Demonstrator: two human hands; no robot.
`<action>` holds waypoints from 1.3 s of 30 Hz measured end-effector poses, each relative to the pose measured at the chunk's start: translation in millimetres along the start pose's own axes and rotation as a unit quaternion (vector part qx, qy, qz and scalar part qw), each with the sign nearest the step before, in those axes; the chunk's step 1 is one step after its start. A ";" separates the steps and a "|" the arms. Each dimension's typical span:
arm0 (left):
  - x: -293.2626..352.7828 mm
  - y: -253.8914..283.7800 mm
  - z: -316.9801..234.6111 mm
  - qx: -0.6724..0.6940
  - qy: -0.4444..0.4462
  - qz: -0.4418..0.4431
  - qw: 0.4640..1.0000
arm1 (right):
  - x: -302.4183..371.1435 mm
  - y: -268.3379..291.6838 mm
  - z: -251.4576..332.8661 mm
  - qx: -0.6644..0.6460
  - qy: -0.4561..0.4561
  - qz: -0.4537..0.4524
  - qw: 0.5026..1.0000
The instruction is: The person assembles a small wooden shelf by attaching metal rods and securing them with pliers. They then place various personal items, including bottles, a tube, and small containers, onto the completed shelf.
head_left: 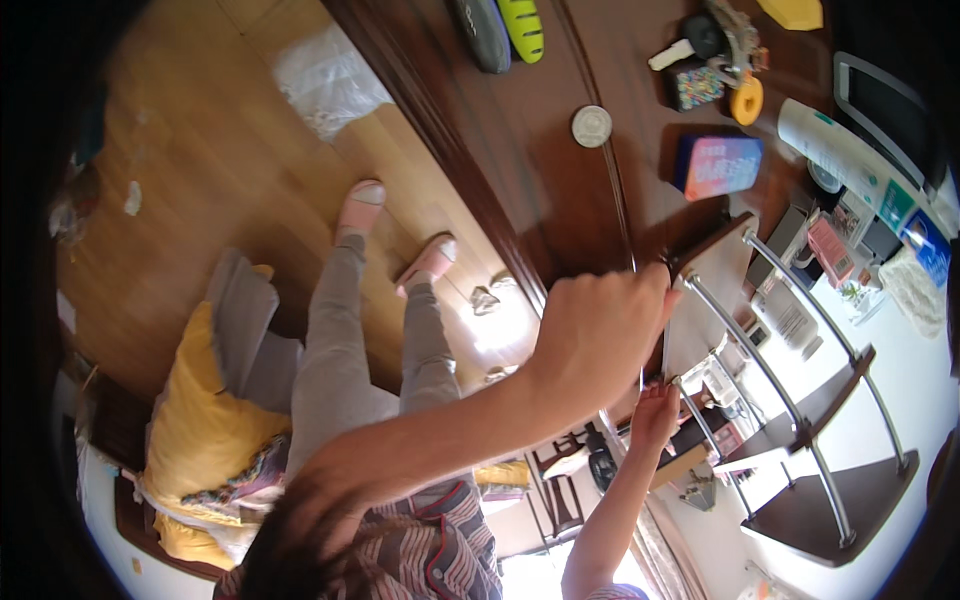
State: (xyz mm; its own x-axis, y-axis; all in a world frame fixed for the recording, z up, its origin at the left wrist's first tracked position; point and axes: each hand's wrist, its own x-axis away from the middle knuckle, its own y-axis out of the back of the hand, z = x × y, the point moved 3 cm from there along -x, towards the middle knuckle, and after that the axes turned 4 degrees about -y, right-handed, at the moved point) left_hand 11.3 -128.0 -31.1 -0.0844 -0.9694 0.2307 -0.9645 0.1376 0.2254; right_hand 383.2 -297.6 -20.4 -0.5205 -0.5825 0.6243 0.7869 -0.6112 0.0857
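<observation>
A small shelf rack (768, 360), with dark boards joined by shiny metal tubes, is at the right over the brown wooden table (530, 150). My left hand (605, 325) is closed in a fist at the corner of its nearest board (712, 285); the thumb lies by a tube end and most fingers are hidden. Lower down, my right hand (655, 412) pinches the other corner of that same board, beside another tube end. What the fingertips press on is too small to make out fully.
On the table lie a coin (591, 126), a blue-pink box (720, 165), keys (700, 42) with charms, and a green-and-grey pair of objects (505, 30). A tissue pack (925, 245) and clutter sit beyond the rack. Left are a plastic bag (332, 80) on the floor and yellow cushions (205, 420).
</observation>
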 end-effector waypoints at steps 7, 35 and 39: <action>-0.1 -4.3 0.1 0.026 0.030 -0.032 0.999 | 8.7 -1.5 1.7 0.000 -0.032 -0.027 0.999; 4.5 -3.5 0.6 0.048 0.012 -0.020 0.999 | 13.0 13.9 -2.7 -0.002 -0.106 -0.033 0.994; 5.4 -6.0 1.2 0.057 0.007 -0.039 0.998 | 11.8 20.4 -4.1 -0.005 -0.107 -0.030 0.994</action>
State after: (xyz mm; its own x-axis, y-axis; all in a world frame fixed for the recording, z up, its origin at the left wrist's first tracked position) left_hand 16.3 -134.3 -32.4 -0.0055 -0.9731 0.2304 -0.9902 0.0374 0.1344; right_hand 391.8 -319.2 -14.5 -0.4828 -0.4184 0.7693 0.7531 -0.6466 0.1210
